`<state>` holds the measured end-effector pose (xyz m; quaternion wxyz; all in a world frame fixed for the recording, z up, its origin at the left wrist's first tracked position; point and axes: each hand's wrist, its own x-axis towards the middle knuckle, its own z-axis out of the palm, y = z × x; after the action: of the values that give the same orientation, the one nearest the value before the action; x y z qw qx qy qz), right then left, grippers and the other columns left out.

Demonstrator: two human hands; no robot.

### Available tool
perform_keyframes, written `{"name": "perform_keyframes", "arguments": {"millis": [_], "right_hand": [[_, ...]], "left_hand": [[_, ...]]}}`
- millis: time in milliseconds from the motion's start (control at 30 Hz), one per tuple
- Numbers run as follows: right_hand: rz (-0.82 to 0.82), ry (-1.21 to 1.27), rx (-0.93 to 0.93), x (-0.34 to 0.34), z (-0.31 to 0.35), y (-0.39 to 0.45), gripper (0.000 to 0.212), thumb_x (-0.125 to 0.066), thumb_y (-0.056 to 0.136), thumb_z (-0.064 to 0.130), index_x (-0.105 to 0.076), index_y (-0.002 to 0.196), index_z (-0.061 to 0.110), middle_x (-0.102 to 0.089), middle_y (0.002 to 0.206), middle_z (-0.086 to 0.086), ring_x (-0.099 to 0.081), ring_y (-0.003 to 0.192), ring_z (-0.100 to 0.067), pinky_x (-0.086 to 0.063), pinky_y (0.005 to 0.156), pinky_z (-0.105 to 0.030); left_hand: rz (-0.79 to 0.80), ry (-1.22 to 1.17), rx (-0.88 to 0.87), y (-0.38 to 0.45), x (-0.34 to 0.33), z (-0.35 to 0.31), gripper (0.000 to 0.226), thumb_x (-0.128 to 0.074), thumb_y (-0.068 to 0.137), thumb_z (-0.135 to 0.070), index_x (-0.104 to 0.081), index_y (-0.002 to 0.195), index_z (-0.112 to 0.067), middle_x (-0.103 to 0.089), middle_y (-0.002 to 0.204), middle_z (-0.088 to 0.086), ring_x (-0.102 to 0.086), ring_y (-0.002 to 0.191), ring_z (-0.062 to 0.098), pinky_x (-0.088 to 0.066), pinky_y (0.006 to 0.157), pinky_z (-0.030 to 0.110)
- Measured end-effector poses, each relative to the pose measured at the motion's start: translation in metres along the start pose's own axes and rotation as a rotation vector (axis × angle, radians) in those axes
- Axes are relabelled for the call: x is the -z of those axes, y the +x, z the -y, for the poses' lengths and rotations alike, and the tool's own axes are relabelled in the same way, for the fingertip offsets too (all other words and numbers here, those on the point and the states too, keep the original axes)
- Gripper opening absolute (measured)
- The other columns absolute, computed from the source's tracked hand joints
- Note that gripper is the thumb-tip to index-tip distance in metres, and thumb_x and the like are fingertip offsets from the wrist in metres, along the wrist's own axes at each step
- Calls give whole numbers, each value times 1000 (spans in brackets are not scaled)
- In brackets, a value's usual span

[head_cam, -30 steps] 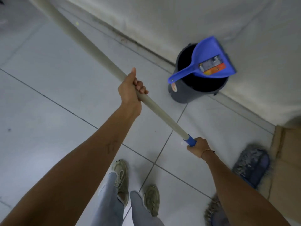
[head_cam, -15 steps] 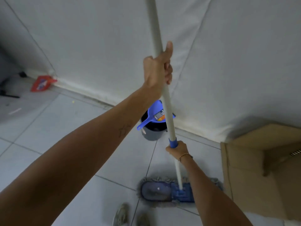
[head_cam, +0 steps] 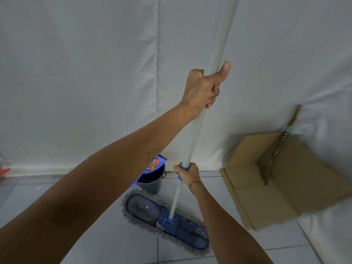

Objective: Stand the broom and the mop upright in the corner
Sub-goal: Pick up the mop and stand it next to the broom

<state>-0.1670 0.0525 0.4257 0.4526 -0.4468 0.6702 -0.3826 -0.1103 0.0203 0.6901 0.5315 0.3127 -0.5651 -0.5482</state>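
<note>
I hold the mop nearly upright by its long grey pole (head_cam: pixel 219 44). My left hand (head_cam: pixel 204 88) grips the pole high up, thumb along it. My right hand (head_cam: pixel 185 171) grips it lower, at the blue collar. The flat blue mop head (head_cam: pixel 167 220) with its grey fringe rests on the tiled floor in front of me. At the right, the broom handle (head_cam: pixel 283 140), brown with a black-and-white striped part, leans against the white wall inside a cardboard box (head_cam: pixel 285 187); its bristles are hidden.
A dark bucket (head_cam: pixel 152 182) with a blue dustpan (head_cam: pixel 152 165) in it stands by the wall just behind the mop head. The open cardboard box fills the right-hand corner. A red item (head_cam: pixel 4 171) lies at the far left by the wall.
I have swung the mop pole from a low slant to nearly vertical, my view has lifted to the wall, and the mop head now lies on the floor near the bucket.
</note>
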Motion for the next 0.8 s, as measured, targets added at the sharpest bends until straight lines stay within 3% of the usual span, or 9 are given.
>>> {"name": "perform_keyframes", "arguments": {"millis": [167,300,533,700,800], "right_hand": [[-80,30,4,73,5,0,28,-68,80,15,-55,56,16,-61,62,-5,-52,52,-11,-46,50,-16],[-130,43,-5,134,-10,7,29,-68,80,14,-52,56,16,-59,59,-2,-50,53,-12,-45,56,-24],[-134,-1,-89,281,-60,38,27,-68,83,21,-57,59,19,-59,61,-1,-56,65,-18,-49,69,-31],[-139,-13,-109,371,-79,70,26,-67,83,17,-56,60,20,-56,59,3,-54,56,-9,-45,47,-8],[-160,-24,-105,411,-85,95,29,-65,84,9,-50,60,17,-49,59,0,-48,54,-9,-42,43,-7]], "left_hand": [[88,28,32,18,-71,-13,54,-69,84,-29,-33,46,-17,-31,34,-5,-24,29,13,-26,37,20],[139,32,54,34,-123,-6,47,-62,82,-13,-34,44,-15,-31,32,-4,-26,28,13,-30,39,21],[145,0,111,73,-256,42,40,-59,81,-9,-38,48,-14,-33,31,-5,-28,28,13,-32,39,22],[99,-60,109,112,-328,66,42,-59,80,-8,-39,44,-15,-33,32,-4,-28,28,13,-33,38,21],[74,-82,106,139,-357,84,43,-59,80,-8,-39,44,-15,-33,32,-4,-28,28,13,-34,38,22]]}}
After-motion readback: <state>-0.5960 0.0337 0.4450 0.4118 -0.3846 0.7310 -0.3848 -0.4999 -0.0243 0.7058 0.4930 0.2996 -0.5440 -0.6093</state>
